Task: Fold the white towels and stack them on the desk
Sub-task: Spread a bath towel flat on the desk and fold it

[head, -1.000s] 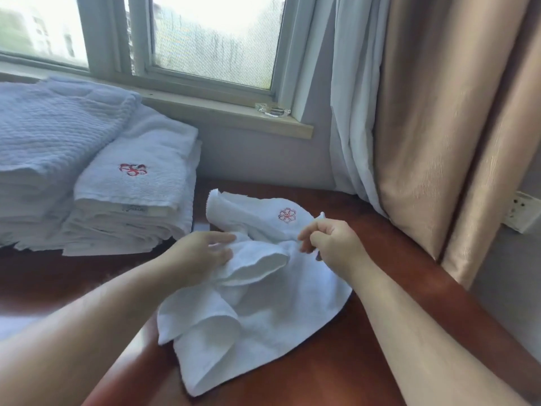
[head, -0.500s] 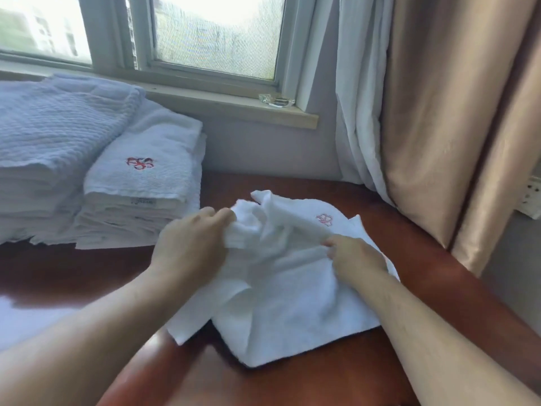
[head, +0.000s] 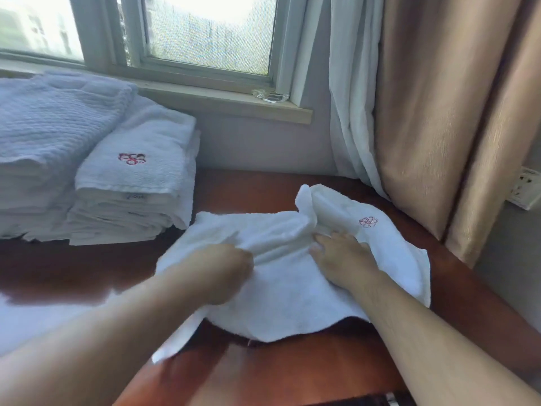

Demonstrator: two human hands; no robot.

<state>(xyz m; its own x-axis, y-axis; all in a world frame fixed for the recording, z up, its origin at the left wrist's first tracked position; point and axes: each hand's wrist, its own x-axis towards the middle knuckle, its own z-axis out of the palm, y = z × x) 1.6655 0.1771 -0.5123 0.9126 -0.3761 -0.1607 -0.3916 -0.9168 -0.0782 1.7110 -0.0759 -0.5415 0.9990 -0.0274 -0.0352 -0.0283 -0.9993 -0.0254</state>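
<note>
A crumpled white towel (head: pixel 292 300) with a small red flower emblem lies spread on the reddish-brown desk (head: pixel 292 373). My left hand (head: pixel 216 273) is closed on a fold of the towel at its left middle. My right hand (head: pixel 342 259) lies palm down on the towel with its fingers pushed under a raised roll of cloth near the emblem. A stack of folded white towels (head: pixel 134 183), the top one bearing a red emblem, stands at the desk's back left.
A taller pile of ribbed white linens (head: pixel 44 148) sits left of the stack. A window sill (head: pixel 222 104) with a clear glass object runs behind. White and beige curtains (head: pixel 433 112) hang at the right, beside a wall socket (head: pixel 527 191).
The towel has been pulled wider and flatter across the desk. My left hand moved left and down with a fold; my right hand flattened onto the cloth.
</note>
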